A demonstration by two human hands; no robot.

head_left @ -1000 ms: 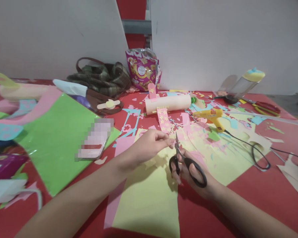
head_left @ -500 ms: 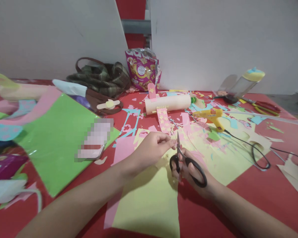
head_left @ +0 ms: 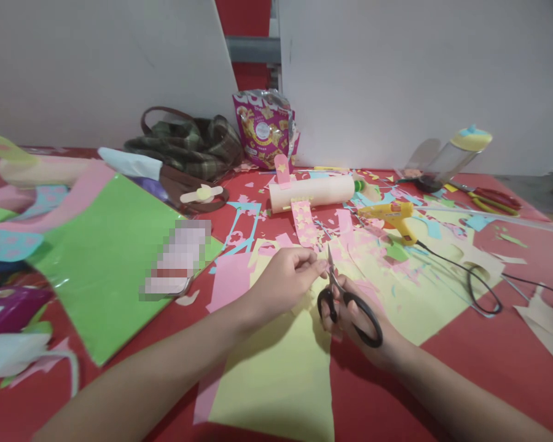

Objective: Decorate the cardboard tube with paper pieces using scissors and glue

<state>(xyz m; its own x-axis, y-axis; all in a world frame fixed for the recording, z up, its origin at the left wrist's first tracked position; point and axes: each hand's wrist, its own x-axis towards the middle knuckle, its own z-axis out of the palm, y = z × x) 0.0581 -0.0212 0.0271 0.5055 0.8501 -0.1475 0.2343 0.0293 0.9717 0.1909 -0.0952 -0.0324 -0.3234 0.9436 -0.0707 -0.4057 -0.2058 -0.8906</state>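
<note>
My right hand (head_left: 350,313) has its thumb and fingers through the black handles of a pair of scissors (head_left: 362,319). The blades point up and away, close beside the fingertips of my left hand (head_left: 286,279). The left fingers are closed in a pinch on a small piece of paper (head_left: 325,263), mostly hidden by the fingertips. Both hands are above a yellow paper sheet (head_left: 271,380), which lies over a pink sheet (head_left: 228,276). Beyond them lies a cream-coloured tube (head_left: 313,194) with a pink star-patterned strip (head_left: 305,222) attached.
A yellow glue gun (head_left: 391,216) with a black cord lies right of the tube among paper scraps. A phone (head_left: 179,258) rests on a green sheet (head_left: 101,264) at left. Behind stand a snack bag (head_left: 263,132) and a tilted bottle (head_left: 456,159). Pliers (head_left: 493,199) lie far right.
The scissor handles have come slightly closer together, and the blade tip has shifted a little left. My left hand has dipped slightly and keeps its pinch.
</note>
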